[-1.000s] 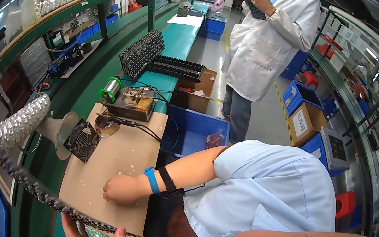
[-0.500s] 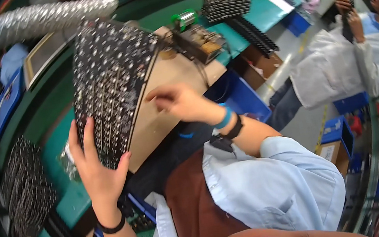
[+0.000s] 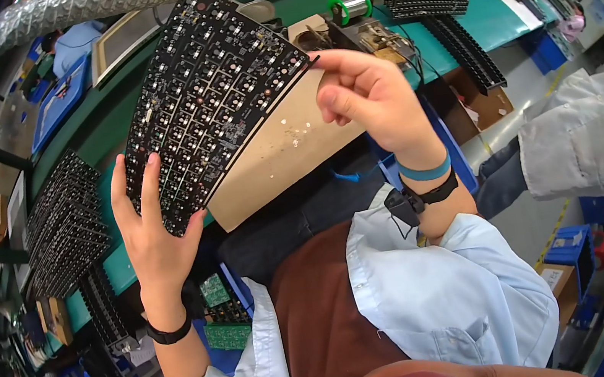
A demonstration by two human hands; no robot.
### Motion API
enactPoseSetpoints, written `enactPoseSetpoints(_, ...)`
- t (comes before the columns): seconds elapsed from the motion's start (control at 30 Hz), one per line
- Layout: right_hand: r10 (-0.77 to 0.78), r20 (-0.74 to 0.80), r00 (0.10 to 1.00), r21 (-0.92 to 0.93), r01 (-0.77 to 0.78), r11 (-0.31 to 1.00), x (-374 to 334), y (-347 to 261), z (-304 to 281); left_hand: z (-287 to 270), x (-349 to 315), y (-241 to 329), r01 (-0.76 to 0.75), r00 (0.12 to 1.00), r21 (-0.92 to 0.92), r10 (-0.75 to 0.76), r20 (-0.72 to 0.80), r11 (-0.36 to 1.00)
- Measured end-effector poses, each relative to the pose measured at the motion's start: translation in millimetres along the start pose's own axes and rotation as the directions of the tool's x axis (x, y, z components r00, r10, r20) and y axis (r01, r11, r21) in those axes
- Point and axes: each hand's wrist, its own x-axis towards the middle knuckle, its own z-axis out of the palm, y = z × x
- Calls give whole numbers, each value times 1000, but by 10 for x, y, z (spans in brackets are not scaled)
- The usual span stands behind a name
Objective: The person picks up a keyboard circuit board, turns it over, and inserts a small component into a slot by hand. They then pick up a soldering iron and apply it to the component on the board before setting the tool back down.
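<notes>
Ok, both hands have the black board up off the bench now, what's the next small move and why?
Probably tilt the black circuit board slightly toward the face to look it over: the left hand supports its lower edge, the right hand pinches its right corner, and it hangs above the brown work mat.

Matt black circuit board (image 3: 208,97), brown cardboard sheet (image 3: 278,153), crinkled foil duct (image 3: 106,1)

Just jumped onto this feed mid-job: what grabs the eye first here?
A large black circuit board, held up at the centre of the view, dominates: the left hand grips its lower edge and the right hand pinches its right corner. Behind it lies a brown work mat on the green bench, with stacks of similar boards at left and a green solder spool at top.
</notes>
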Motion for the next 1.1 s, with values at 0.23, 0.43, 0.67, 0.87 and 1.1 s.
enactPoseSetpoints(0.23,89,131,987,84,-100,991,79,117,54,-205,54,129,-15,1000,144,12,23,989)
enactPoseSetpoints(0.43,46,144,989,66,-56,996,316,73,-168,-521,218,77,-104,982,272,55,183,957)
enactPoseSetpoints(0.67,176,309,934,-6,-183,983,647,407,-107,-552,508,-128,-207,932,326,85,351,923)
enactPoseSetpoints(0.87,90,134,987,327,-130,936,557,583,-89,-691,598,-57,-207,978,438,173,116,875)
enactPoseSetpoints(1.1,122,-21,992,463,-99,881,388,646,61,219,-71,-320,-170,646,-490,-279,-710,855)
